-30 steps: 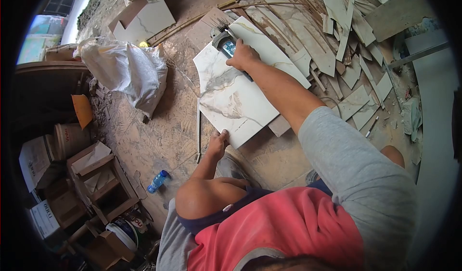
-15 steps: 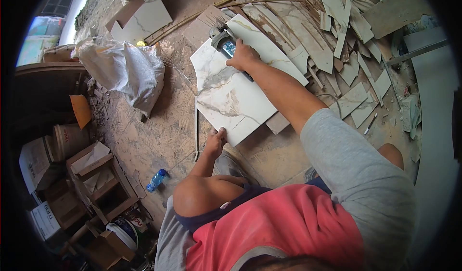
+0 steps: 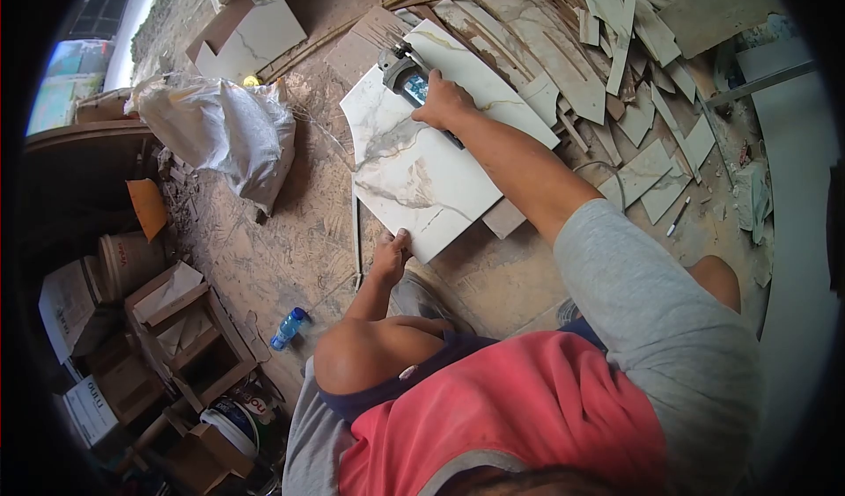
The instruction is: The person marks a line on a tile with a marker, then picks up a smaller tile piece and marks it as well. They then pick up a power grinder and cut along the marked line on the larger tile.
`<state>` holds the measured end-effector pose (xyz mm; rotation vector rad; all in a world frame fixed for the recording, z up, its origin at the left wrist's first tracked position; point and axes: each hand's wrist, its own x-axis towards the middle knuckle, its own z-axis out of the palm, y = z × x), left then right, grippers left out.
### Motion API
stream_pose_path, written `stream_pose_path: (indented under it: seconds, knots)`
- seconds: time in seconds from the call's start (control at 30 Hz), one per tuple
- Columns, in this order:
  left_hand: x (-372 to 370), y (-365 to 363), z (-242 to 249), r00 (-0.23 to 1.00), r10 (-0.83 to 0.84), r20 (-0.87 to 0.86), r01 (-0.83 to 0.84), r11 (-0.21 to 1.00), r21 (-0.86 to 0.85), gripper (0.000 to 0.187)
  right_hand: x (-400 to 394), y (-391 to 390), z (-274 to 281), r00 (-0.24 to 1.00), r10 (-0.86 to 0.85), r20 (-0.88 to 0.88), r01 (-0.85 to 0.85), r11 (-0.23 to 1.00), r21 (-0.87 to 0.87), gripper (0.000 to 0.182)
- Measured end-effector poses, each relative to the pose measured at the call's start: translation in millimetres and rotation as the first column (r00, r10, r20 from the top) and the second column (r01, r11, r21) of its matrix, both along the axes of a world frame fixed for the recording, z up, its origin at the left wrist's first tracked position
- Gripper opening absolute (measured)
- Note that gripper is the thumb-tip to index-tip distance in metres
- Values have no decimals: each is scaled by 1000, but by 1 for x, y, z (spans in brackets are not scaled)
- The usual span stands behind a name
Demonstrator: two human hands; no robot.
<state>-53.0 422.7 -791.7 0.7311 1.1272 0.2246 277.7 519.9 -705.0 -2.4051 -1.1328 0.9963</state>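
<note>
My right hand [image 3: 446, 104] is wrapped around the body of an angle grinder [image 3: 412, 82]. The grinder's head is at the far edge of a white marble-patterned tile [image 3: 440, 170], and thin streaks fan out beyond it. Its disc cannot be made out clearly. At the tile's near left corner, my left hand [image 3: 389, 254] grips the edge, thumb on top and the other fingers mostly hidden. The tile's far left edge has a curved cut, and it rests over another tile piece [image 3: 506, 221] that shows beneath its right side.
Broken tile strips [image 3: 572, 82] are heaped at the far right. A white sack [image 3: 224, 139] lies left, near a metal bar [image 3: 356, 232]. A blue bottle [image 3: 289, 329] lies by my left knee. Boxes and a wooden frame [image 3: 189, 329] stand at lower left; a marker [image 3: 678, 217] lies right.
The view has shifted slightly, so the scene sits a little further left and up. Both hands keep their holds, and the grinder stays at nearly the same spot on the tile.
</note>
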Motion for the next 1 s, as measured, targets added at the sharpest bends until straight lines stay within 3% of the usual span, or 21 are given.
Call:
stream_pose_path:
  seconds: [0.7, 1.0]
  knots:
    - [-6, -1, -12, 1000, 5, 12, -6, 1000, 21, 30, 1, -17, -2, 1000, -2, 3, 2, 1000, -2, 81]
    - [1, -1, 0, 999, -6, 34, 5, 1000, 24, 31, 1, -24, -2, 1000, 19, 6, -19, 1000, -11, 97]
